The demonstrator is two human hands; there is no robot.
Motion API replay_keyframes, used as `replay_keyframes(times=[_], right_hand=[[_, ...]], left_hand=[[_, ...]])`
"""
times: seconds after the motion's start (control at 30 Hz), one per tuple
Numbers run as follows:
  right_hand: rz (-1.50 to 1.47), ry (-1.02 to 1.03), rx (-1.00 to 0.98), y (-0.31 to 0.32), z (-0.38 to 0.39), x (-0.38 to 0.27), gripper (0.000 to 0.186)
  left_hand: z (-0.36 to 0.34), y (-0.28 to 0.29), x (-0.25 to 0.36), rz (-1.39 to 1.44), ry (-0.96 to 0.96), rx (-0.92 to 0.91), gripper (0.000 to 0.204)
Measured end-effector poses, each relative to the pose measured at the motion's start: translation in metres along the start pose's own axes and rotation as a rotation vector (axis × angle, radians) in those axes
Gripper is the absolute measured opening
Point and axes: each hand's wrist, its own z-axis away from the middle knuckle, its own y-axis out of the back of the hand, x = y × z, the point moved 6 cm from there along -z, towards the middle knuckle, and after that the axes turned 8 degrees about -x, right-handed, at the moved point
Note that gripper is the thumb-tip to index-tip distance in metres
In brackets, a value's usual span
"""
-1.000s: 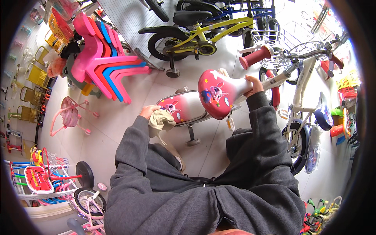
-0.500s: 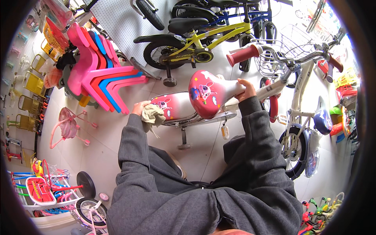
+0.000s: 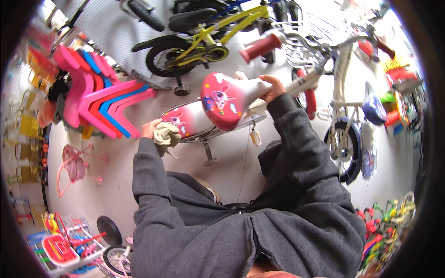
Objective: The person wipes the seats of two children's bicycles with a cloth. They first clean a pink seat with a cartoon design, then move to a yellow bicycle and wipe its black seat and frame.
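Observation:
A child's bicycle with a white frame (image 3: pixel 303 83) stands across in front of me. Its red-and-white saddle (image 3: pixel 220 101) carries a cartoon rabbit. My right hand (image 3: pixel 274 88) is closed round the saddle's narrow white nose. Behind the saddle lies a matching padded rear seat (image 3: pixel 187 118). At that seat's back end, my left hand (image 3: pixel 150 128) grips a crumpled beige cloth (image 3: pixel 166 135), which rests against the pad's edge. Part of the left fingers is hidden by the cloth. A red handlebar grip (image 3: pixel 262 47) is beyond my right hand.
Stacked pink, red and blue plastic seats (image 3: pixel 99 99) stand at the left. A yellow bicycle (image 3: pixel 208 39) is at the back, another white bicycle (image 3: pixel 340 92) to the right. A pink-framed toy (image 3: pixel 76 167) sits on the tiled floor, lower left.
The whole view has shifted, so the bicycle and surroundings appear farther left and slightly higher. Both hands keep their holds on the cloth and the saddle nose.

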Motion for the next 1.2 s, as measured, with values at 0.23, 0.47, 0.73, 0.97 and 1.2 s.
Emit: replay_keyframes(times=[0.23,0.47,0.73,0.97,1.2], right_hand=[[0.091,0.024,0.130,0.008,-0.021,0.005,0.023],[0.599,0.430,-0.066,0.015,-0.046,-0.012,0.036],[0.587,0.315,0.078,0.063,-0.061,-0.037,0.037],[0.432,0.252,0.108,0.079,-0.052,-0.067,0.036],[0.643,0.625,-0.012,0.082,-0.054,-0.087,0.027]], left_hand=[[0.011,-0.005,-0.009,0.035,0.118,-0.097,0.020],[0.035,-0.024,-0.002,0.007,0.059,-0.077,0.017],[0.045,-0.061,0.002,-0.185,-0.171,-0.160,0.013],[0.057,-0.105,-0.006,-0.120,-0.119,-0.237,0.011],[0.080,-0.127,-0.012,-0.281,-0.170,-0.282,0.015]])
